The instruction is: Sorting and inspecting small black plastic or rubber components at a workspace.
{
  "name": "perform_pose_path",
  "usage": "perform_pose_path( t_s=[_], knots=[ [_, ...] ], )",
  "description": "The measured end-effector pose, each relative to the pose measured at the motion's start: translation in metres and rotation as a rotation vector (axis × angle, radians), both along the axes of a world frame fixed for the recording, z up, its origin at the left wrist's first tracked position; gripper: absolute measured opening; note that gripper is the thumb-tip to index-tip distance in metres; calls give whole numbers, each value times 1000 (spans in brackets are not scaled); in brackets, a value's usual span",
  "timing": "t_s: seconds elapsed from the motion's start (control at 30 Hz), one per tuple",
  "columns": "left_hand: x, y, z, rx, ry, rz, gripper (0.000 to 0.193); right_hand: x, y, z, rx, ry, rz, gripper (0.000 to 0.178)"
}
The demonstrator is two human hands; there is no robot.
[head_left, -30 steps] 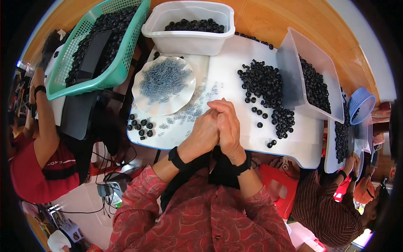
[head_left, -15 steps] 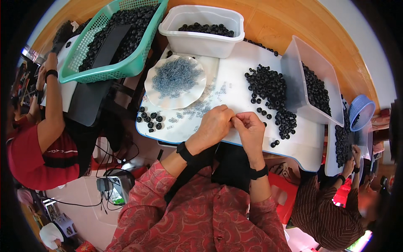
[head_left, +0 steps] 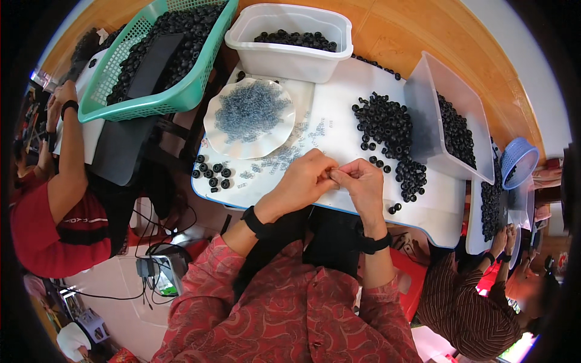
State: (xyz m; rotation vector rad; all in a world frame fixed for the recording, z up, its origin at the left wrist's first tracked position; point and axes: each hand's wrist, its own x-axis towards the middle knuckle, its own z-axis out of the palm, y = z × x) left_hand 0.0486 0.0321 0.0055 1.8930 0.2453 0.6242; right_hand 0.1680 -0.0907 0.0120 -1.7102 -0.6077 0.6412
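My left hand [head_left: 307, 180] and my right hand [head_left: 362, 189] meet above the front edge of the white table [head_left: 339, 100], thumbs and fingertips pinched together. Whatever lies between the fingertips is too small and covered to make out. Beyond the left hand is a white wavy-edged plate [head_left: 212, 123] heaped with small translucent grey-blue pieces [head_left: 251, 112]. More such pieces lie scattered between plate and hand. To the right of my right hand spreads a pile of round black pieces with holes [head_left: 384, 124]. A small group of black pieces [head_left: 213, 175] sits at the table's left corner.
A white tub [head_left: 290, 60] with black pieces stands at the back. At the right is a translucent bin [head_left: 423, 115], with a blue basket [head_left: 519, 162] beyond. A green basket [head_left: 130, 111] is at the left. Co-workers sit on both sides; cables [head_left: 148, 266] hang lower left.
Both hands stay together, their fingers shifting slightly against each other. The whole view has moved a little. The left co-worker's hand has shifted.
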Motion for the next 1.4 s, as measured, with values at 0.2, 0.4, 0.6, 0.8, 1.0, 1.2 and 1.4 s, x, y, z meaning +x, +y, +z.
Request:
perform_pose_path(
  t_s=[0.2, 0.4, 0.6, 0.8, 1.0, 1.2, 1.4],
  knots=[
    [0, 6, -13, 115, -70, -66, 30, -1, 1, 0, -110, -135, -12, 12],
    [3, 7, -5, 244, -19, -93, 25, 0, 1, -2, -177, -182, -40, 14],
    [6, 0, 1, 342, 49, -47, 7, 1, 1, 0, -221, -192, -52, 14],
    [7, 2, -5, 426, 79, -25, 18, 1, 6, 0, -277, -331, -17, 14],
    [7, 5, -7, 397, 114, -35, 16, 5, 7, 5, -280, -341, 22, 13],
    [6, 3, -8, 326, 46, -9, 15, 4, -5, -2, -47, -52, 23, 14],
    [2, -1, -10, 213, -2, -8, 22, 7, -16, -19, 122, 29, 7, 10]
  ],
)
